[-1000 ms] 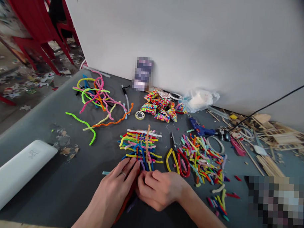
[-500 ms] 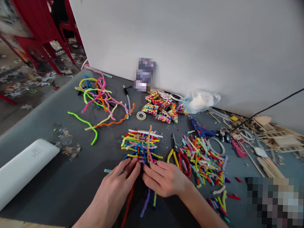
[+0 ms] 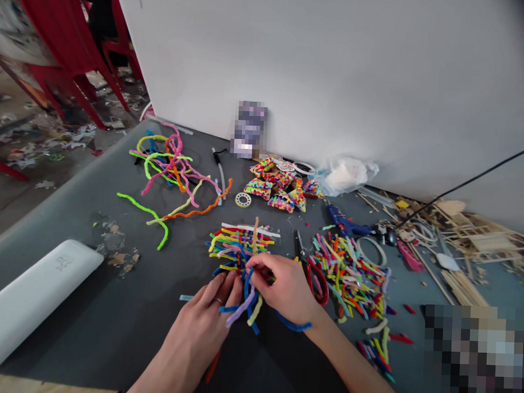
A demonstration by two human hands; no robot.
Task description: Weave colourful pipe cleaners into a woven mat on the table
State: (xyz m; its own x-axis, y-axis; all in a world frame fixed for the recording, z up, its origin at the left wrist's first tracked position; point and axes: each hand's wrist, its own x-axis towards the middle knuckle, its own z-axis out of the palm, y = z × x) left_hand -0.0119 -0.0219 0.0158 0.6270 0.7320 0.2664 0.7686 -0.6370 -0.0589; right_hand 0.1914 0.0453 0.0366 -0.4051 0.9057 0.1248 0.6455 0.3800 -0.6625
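Observation:
A woven mat of multicoloured pipe cleaners (image 3: pixel 238 241) lies flat on the dark table in front of me. My left hand (image 3: pixel 210 306), with a ring on one finger, pinches the mat's near edge. My right hand (image 3: pixel 284 286) covers the mat's near right corner, its thumb and forefinger closed on a blue pipe cleaner (image 3: pixel 248 282). Blue, lilac and pale yellow ends stick out towards me between the hands. A tan pipe cleaner (image 3: pixel 256 236) stands out across the right part of the mat. Red-handled scissors (image 3: pixel 317 278) lie beside my right hand, partly hidden by it.
Cut pipe cleaner pieces (image 3: pixel 345 274) are heaped at the right, near a blue glue gun (image 3: pixel 347 222). Small woven pouches (image 3: pixel 282 186) sit behind the mat. Long pipe cleaners (image 3: pixel 172 165) lie at the back left, a white power bank (image 3: pixel 39 303) at the left edge.
My right hand has moved up over the mat and now grips a blue pipe cleaner. The lilac and pale yellow ends have swung upward. My left hand has barely moved.

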